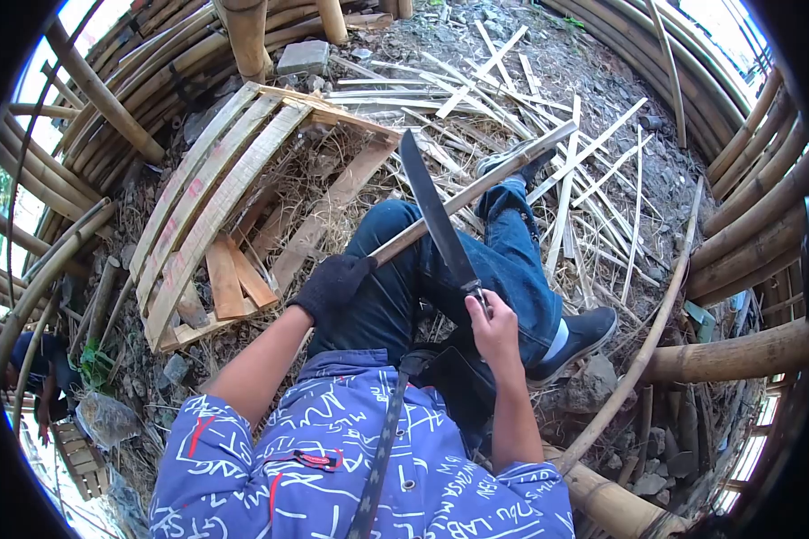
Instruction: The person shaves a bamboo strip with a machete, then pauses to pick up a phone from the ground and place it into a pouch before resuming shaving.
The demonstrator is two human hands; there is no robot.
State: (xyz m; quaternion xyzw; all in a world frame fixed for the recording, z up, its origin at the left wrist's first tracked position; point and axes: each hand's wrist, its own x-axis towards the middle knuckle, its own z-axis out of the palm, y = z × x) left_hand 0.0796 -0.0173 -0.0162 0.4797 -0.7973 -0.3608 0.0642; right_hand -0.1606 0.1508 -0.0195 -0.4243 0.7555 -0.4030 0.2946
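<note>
My left hand point(334, 286), in a dark glove, is closed around the near end of a long strip of bamboo point(494, 180). The strip slants up and to the right across my legs, its far end near my shoe. In my bare right hand point(493, 325) is the handle of a machete point(436, 216). The machete's long dark blade points up and away, crossing over the strip in this view. Both hands are above my lap, over blue jeans point(512, 260).
A wooden pallet crate point(211, 189) stands at left. Several split bamboo strips point(593, 193) litter the stony ground ahead. Thick bamboo poles point(737, 350) surround the spot, with a thin pole point(647, 350) at right. Another person point(49, 368) is at far left.
</note>
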